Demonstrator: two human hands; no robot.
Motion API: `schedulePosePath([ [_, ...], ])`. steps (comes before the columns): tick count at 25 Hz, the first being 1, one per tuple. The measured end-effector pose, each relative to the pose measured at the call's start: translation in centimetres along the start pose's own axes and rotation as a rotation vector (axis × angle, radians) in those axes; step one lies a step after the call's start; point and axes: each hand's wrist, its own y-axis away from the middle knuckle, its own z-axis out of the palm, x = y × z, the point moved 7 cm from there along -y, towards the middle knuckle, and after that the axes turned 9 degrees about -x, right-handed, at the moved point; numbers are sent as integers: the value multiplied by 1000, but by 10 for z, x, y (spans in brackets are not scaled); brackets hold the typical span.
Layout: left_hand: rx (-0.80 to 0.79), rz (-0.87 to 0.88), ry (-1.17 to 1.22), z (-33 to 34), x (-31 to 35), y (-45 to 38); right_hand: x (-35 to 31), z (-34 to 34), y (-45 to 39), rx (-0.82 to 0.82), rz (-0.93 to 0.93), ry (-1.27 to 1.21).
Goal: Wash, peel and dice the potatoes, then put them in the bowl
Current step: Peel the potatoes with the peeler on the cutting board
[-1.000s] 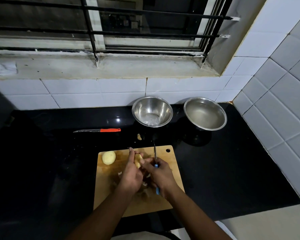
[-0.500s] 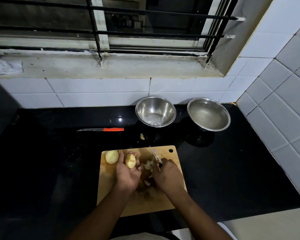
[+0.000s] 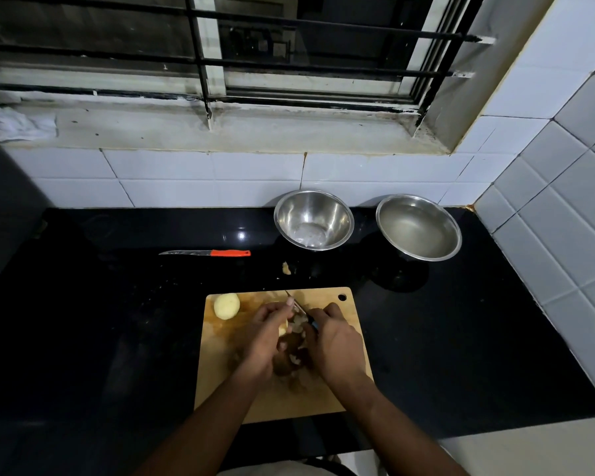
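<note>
On the wooden cutting board [image 3: 340, 396] my left hand [image 3: 267, 333] grips a partly peeled potato [image 3: 283, 328], mostly hidden by the fingers. My right hand [image 3: 334, 338] holds a blue-handled peeler [image 3: 301, 309] whose blade points up and left, against the potato. A heap of peels [image 3: 296, 359] lies between my hands. A peeled yellow potato [image 3: 226, 305] rests at the board's top left corner. Two steel bowls stand at the back: the left bowl [image 3: 314, 219] and the right bowl [image 3: 418, 227].
An orange-handled knife [image 3: 207, 252] lies on the black counter [image 3: 117, 321] left of the bowls. A small potato scrap [image 3: 286, 268] sits above the board. White tiled walls run behind and to the right. A white cloth [image 3: 21, 123] lies on the window sill.
My left hand turned the potato down and inward, hiding most of it. My right hand brought the peeler back against it. The view shifted slightly.
</note>
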Motion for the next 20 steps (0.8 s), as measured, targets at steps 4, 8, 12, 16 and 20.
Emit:
schedulePosePath([
  [4,-42,27,-78,0,-7,0,-4,-10,2,98,-29,33],
  [8,-7,43,-124,-4,-10,-1,5,-5,2,107,19,-30],
  [12,67,231,-432,-7,5,4,33,-2,-4,110,131,-205],
  [16,235,398,-992,-5,17,12,39,1,-5,115,92,-245],
  [20,279,301,-1130,-8,23,15,39,7,-5,110,86,-259],
])
